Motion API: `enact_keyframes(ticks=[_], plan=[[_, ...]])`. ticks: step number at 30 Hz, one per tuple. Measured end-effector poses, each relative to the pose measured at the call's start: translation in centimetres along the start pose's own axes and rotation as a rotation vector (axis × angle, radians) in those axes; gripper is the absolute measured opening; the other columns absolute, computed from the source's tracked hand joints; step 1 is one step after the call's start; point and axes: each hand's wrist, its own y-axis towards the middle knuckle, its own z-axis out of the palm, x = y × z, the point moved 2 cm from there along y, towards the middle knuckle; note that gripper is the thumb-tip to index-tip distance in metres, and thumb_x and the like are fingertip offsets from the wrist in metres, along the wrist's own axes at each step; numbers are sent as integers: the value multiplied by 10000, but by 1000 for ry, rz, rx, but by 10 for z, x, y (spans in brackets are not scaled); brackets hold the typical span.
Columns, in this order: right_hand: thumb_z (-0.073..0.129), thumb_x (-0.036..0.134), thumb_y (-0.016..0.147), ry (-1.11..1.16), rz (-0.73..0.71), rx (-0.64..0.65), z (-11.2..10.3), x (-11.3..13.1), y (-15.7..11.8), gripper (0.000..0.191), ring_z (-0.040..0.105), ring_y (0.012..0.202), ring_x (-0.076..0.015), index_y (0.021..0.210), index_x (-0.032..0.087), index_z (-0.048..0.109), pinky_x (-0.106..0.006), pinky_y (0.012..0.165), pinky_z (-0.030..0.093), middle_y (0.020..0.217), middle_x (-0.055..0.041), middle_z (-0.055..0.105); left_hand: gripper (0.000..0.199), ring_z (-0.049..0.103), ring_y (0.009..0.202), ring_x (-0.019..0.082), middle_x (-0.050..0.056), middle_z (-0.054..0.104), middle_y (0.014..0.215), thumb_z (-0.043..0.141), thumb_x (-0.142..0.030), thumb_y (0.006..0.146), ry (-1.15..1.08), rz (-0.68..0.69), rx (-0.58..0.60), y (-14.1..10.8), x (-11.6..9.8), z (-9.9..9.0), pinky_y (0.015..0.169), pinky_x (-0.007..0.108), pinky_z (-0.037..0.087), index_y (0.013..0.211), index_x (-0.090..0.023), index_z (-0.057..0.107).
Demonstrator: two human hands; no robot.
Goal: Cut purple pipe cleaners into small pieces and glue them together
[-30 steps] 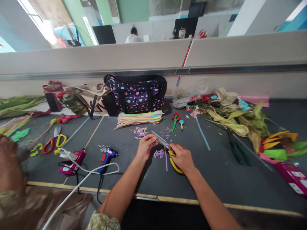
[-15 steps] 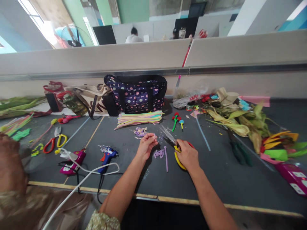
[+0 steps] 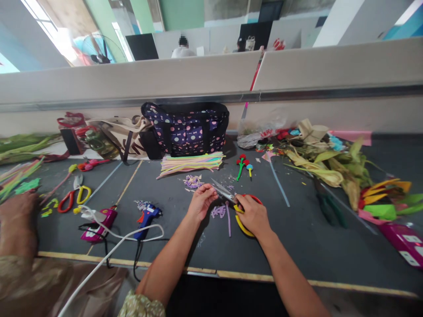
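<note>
My right hand [image 3: 254, 215] is wrapped round the scissors [image 3: 224, 191] with red and yellow handles. Their blades point up and left, with the tips beside the fingers of my left hand [image 3: 201, 203]. That hand is closed in a pinch on a small pale purple piece, mostly hidden by the fingertips. Below the blades lie a little pile of cut purple pieces [image 3: 218, 211] and a longer purple fuzzy stem [image 3: 229, 223]. Just beyond my left hand is a heap of purple and cream bits [image 3: 193, 181]. Farther back rests a bundle of pastel fuzzy stems [image 3: 191, 164].
A blue glue gun [image 3: 148, 216] and white cable [image 3: 125, 235] lie left. A dotted bag [image 3: 194, 127] stands behind. Small red and green flowers [image 3: 242, 165], pliers [image 3: 327, 204] and dry husks [image 3: 330, 174] are right. A co-worker's hand [image 3: 18, 215] is far left.
My right hand has brought the scissors left, so the blades now reach my left fingers. The co-worker's hand at far left has moved toward the green pieces there.
</note>
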Motion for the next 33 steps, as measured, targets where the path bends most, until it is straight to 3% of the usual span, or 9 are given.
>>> enact_keyframes(ticks=[10,33], plan=[[566,183,739,-13,3,3,-2,2,0,331,562,787,-131,1064,245,578,-222,631,349,865,0,605,223,631,631,115,10,660,696,757,-119,624,49,12,61,-1,-2,3,684,253,521,801,-129,622],[534,157,733,38,-5,17,-1,5,0,291,559,767,-114,1004,247,585,-210,621,333,840,9,591,149,570,545,96,-5,620,597,753,-152,608,53,-11,-41,-1,-4,1,603,224,477,700,-164,637]])
